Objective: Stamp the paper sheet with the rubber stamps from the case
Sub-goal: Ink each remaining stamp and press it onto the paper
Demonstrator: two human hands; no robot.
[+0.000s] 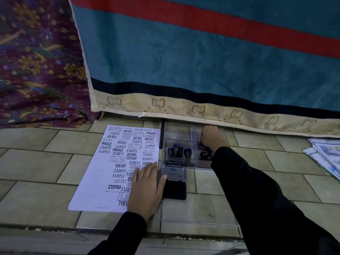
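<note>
Hands apart — left [145,188] flat on paper sheet [117,162], right [211,138] inside case [184,129]

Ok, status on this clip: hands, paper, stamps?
Left hand flat on stamped white paper sheet. Right hand inside clear plastic case, grip hidden. Black-handled rubber stamps standing. Nothing blocking.

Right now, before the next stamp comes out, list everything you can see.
paper sheet: one, white, covered with black stamp prints, on the tiled floor at left.
ink pad: one, black with its silver lid open, right of the sheet.
clear case: one, transparent, beyond the pad.
rubber stamps: several, black-handled, one with red, inside the case.
blanket: one, teal with a red stripe, behind.
floral cloth: one, maroon, back left.
printed papers: a few, far right.
left hand: flat on the sheet.
right hand: closed, reaching into the case.
</note>
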